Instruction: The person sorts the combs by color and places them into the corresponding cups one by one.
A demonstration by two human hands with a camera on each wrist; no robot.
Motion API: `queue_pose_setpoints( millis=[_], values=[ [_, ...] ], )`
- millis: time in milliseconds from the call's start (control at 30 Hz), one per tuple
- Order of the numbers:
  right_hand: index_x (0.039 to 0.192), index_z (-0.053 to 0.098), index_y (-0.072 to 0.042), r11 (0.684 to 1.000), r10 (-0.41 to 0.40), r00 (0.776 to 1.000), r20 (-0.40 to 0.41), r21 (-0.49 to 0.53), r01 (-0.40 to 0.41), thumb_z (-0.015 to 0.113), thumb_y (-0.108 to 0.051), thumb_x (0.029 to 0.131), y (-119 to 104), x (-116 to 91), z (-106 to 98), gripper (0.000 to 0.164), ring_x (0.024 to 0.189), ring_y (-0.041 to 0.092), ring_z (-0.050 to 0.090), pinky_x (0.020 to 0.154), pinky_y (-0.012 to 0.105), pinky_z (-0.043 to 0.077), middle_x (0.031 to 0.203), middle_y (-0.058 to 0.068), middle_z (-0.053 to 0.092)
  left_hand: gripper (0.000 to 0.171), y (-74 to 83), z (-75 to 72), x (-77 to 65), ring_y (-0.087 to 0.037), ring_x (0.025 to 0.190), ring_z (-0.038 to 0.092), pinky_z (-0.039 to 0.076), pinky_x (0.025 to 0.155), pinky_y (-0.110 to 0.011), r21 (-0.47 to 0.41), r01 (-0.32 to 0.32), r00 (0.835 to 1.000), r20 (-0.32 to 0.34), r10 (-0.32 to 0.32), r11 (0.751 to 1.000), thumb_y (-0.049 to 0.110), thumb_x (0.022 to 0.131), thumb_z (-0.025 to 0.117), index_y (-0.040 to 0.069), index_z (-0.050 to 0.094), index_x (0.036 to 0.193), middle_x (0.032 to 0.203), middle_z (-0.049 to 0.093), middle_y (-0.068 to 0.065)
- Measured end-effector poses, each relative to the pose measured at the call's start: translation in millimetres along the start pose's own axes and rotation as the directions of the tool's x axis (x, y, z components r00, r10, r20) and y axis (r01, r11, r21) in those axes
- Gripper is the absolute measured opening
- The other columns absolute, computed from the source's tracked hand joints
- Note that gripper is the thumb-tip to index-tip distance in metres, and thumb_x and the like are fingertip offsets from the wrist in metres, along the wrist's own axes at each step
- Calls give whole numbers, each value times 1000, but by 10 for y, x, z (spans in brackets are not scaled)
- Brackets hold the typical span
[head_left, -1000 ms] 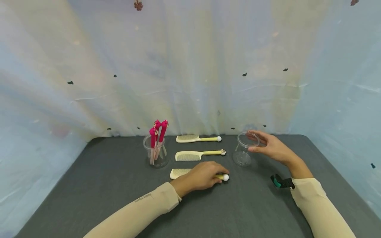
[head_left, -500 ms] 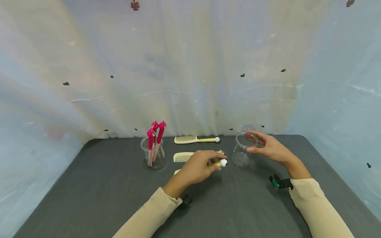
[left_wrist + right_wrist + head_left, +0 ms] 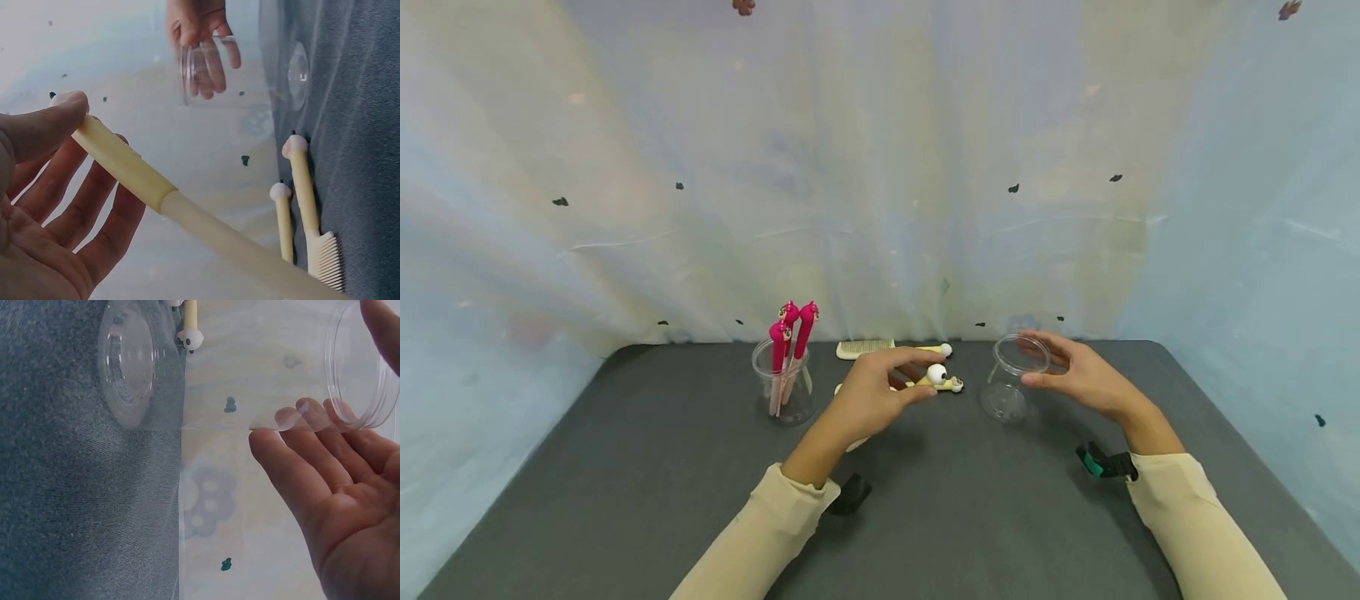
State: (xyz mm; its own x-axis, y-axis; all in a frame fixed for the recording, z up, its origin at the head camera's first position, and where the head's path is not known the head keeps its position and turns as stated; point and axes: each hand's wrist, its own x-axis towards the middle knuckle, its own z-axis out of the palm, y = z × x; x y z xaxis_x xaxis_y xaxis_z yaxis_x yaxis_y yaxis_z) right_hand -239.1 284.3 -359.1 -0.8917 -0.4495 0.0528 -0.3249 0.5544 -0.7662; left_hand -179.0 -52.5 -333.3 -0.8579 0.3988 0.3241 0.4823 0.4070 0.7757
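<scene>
My left hand [image 3: 868, 392] pinches a cream comb [image 3: 128, 165] between thumb and fingers, close to the white animal-head end of its yellow handle. The comb hangs tilted above the table, its toothed part mostly hidden under the hand in the head view. At the right, my right hand [image 3: 1082, 375] curls thumb and fingers round the upper part of a clear plastic cup [image 3: 128, 369], which stands upright with nothing inside. Two more combs lie on the table: a far comb [image 3: 865, 349], and a nearer comb [image 3: 304, 187] partly covered by my left hand in the head view.
Left of the combs stands a second clear cup [image 3: 793, 408] holding several pink pens [image 3: 805, 329] with figure tops. The dark grey table [image 3: 647, 467] ends at the back against a pale patterned curtain [image 3: 880, 167].
My left hand has lifted the nearest comb off the table and raised its ball end up and back. The right hand stays at the cup.
</scene>
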Motion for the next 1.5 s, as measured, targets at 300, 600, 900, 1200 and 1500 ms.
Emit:
queue_pose_setpoints(
  millis=[300,600,900,1200,1500],
  values=[
    [157,29,-19,1000,-2,1000,12,8,2,70,-32,94,4,7,-32,76,147,37,35,107,63,41,160,11,36,41,35,-110,14,-14,100,68,59,87,-31,-84,18,999,-31,-20,996,14,88,76,25,68,127,117,70,3],
    [158,28,-18,1000,2,1000,15,4,-2,70,-33,94,-9,25,-27,78,147,37,35,107,62,41,159,12,37,40,18,-183,14,-16,101,69,59,88,-35,-193,-8,996,-94,-10,981,12,88,76,21,69,126,120,70,0],
    [158,27,-17,1000,9,1000,19,13,-9,70,-33,94,-30,20,-30,79,147,37,34,108,63,40,159,12,37,38,14,-225,26,-20,100,69,59,90,-37,-258,-47,988,-152,8,965,6,88,75,13,68,124,120,69,-8],
    [158,27,-18,1000,-1,1000,26,6,1,69,-33,94,-16,21,-29,78,147,36,35,108,61,41,160,11,37,40,-3,-370,-5,-25,101,72,61,83,-39,-288,14,995,-92,-42,957,8,90,73,13,65,129,123,67,-11],
    [158,28,-18,1000,-6,1000,28,16,6,68,-31,95,-45,8,-31,75,148,38,32,109,64,38,160,13,35,37,-25,-406,18,-23,99,71,62,81,-37,-366,13,988,-140,-69,931,3,89,73,10,66,125,120,68,-15]
  ],
)
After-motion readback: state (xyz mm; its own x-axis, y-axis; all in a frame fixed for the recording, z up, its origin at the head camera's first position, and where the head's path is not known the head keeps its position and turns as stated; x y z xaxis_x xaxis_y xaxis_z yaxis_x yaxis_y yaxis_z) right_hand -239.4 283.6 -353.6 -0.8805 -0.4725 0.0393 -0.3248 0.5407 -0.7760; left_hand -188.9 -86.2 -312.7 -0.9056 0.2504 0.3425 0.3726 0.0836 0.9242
